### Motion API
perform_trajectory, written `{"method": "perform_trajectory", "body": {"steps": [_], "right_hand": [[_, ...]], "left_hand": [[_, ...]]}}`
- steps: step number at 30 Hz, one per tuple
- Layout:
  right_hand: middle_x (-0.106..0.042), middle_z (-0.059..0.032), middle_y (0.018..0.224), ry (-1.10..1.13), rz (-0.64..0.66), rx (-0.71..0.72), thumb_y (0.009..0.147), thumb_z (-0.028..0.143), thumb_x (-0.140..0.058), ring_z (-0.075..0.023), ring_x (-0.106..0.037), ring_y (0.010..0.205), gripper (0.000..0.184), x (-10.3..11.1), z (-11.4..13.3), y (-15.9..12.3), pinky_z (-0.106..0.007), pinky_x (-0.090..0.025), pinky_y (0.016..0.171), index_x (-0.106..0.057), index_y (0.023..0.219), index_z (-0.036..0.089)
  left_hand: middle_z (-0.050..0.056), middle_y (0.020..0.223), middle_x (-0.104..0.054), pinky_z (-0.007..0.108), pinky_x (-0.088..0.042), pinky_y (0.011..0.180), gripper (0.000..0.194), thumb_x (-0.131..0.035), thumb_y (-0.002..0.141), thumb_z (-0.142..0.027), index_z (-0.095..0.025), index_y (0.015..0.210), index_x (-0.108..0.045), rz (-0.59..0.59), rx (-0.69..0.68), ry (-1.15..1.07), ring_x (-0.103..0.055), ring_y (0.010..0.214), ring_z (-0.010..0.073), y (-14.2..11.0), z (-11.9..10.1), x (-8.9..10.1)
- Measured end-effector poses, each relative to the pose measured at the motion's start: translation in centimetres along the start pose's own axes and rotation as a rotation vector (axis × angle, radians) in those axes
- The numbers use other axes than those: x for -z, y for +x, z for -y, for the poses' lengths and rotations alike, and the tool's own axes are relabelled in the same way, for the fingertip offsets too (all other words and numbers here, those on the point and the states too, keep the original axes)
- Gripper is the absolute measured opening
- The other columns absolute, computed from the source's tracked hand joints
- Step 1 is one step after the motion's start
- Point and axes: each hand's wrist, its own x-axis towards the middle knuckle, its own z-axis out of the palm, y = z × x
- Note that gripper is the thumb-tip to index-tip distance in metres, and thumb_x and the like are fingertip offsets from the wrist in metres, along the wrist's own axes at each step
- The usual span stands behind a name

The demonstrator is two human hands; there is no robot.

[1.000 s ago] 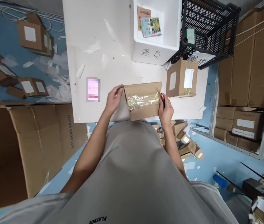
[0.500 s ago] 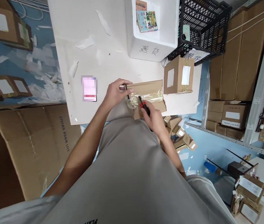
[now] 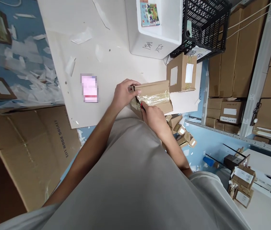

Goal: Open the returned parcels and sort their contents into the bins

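Observation:
A small cardboard box (image 3: 156, 91) wrapped with clear tape lies at the near edge of the white table (image 3: 106, 60). My left hand (image 3: 123, 93) grips the box's left end, fingers curled over its top edge. My right hand (image 3: 152, 116) is closed round a red-handled cutter (image 3: 141, 106), only its red tip showing, pressed against the taped left front of the box.
A second labelled cardboard box (image 3: 182, 72) stands just right of it. Behind are a white foam bin (image 3: 158, 44) with picture cards and a black plastic crate (image 3: 204, 25). A pink item (image 3: 89, 88) lies on the table left. A large carton (image 3: 29, 153) sits at the left; stacked boxes line the right.
My right hand has travelled with the cutter from the box's right end across the tape to its left front. The left hand has curled tighter over the left end.

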Motion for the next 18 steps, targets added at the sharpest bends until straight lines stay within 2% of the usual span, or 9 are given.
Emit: {"method": "perform_trajectory", "body": {"steps": [4,9,15,18], "right_hand": [[-0.087,-0.0193,0.122,-0.014,0.066,-0.034,0.121,0.026,-0.045,-0.0354,-0.082,0.11,0.043,0.0,0.2,-1.3,-0.039,-0.059,0.094,-0.065,0.159,0.021],[-0.086,-0.0193,0.126,0.017,0.018,-0.02,0.121,0.027,-0.046,-0.0362,-0.081,0.115,0.043,-0.4,0.4,-0.5,-0.039,-0.058,0.096,-0.066,0.158,0.02],[-0.087,-0.0196,0.123,0.043,0.06,-0.013,0.12,0.027,-0.051,-0.0363,-0.082,0.115,0.04,-0.8,-1.1,-1.9,-0.039,-0.058,0.096,-0.071,0.154,0.018],[-0.086,-0.0201,0.125,0.046,0.06,0.024,0.12,0.026,-0.052,-0.0356,-0.082,0.116,0.038,-1.0,-1.4,-1.5,-0.039,-0.059,0.095,-0.073,0.15,0.017]], "left_hand": [[0.006,0.13,-0.08,0.047,-0.065,0.111,0.03,-0.08,0.09,-0.026,-0.025,0.12,-0.084,-0.009,-0.015,0.029,-0.074,0.121,0.0298,-0.8,-0.2,-0.4],[0.006,0.128,-0.082,0.045,-0.066,0.109,0.031,-0.078,0.092,-0.027,-0.024,0.122,-0.084,-0.038,-0.012,0.041,-0.075,0.12,0.0285,-0.7,0.0,-0.3],[0.006,0.13,-0.081,0.046,-0.066,0.11,0.028,-0.077,0.093,-0.027,-0.024,0.12,-0.084,-0.036,-0.011,0.074,-0.075,0.121,0.0283,-1.0,-0.2,-0.8],[0.006,0.129,-0.082,0.044,-0.067,0.109,0.027,-0.077,0.094,-0.031,-0.025,0.12,-0.083,-0.056,-0.001,0.096,-0.075,0.12,0.0276,-1.2,-0.2,-0.8]]}}
